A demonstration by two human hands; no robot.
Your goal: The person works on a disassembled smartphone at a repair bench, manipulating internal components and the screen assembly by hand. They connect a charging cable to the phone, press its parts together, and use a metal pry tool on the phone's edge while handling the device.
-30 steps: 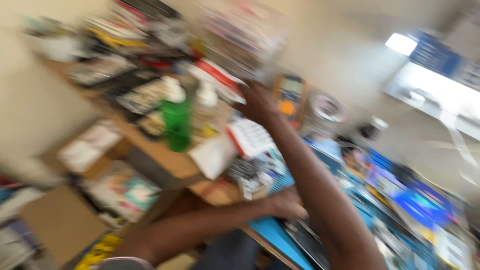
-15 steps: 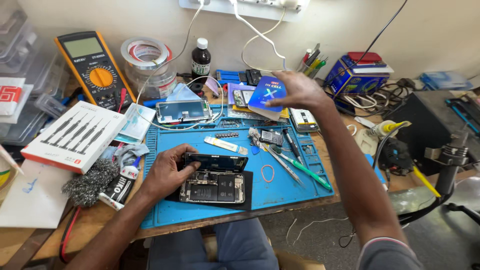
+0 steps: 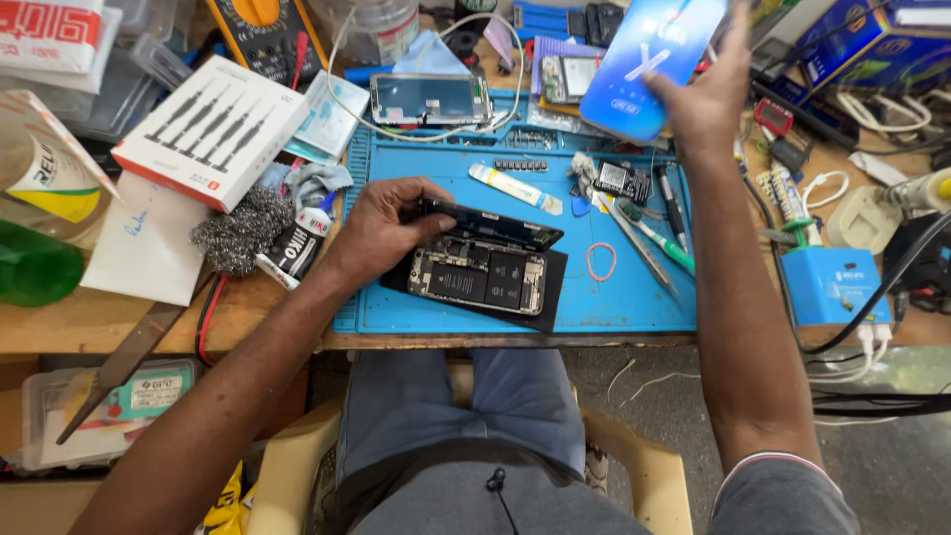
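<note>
A: Left hand [image 3: 381, 230], where's it at?

B: On the opened phone [image 3: 482, 272], which lies on a black pad in the near-middle of the blue mat [image 3: 614, 297], on the desk [image 3: 109, 322]. Fingers curled & clamped on the phone's left end. Thumb on the lifted screen [image 3: 492, 224], which is tilted up along the far edge; rest of the fingers wrapped round the left side.

A: So the phone body is right of the fingers?

B: Yep, its insides w/ battery & boards face up, stretching right from the fingertips. Screen hinged open just far of it, touching the thumb.

A: Right hand [image 3: 705, 94]?

B: Raised at the far right, above the mat's far edge. Fingers closed round a blue box [image 3: 649, 59], flat & slim, held tilted. Box sits left of the palm, thumb side pressing its near edge.

A: Near that?

B: Below the box: small circuit module [image 3: 622, 180], tweezers [image 3: 634, 241], green-handled screwdriver [image 3: 666, 248], pink rubber band [image 3: 601, 262]. Another phone [image 3: 428, 98] lies screen-up at the mat's far edge. Left of the mat: steel wool [image 3: 242, 230], white toolkit box [image 3: 210, 129], green bottle [image 3: 35, 266]. Blue unit [image 3: 830, 284] w/ cables at the right.
</note>
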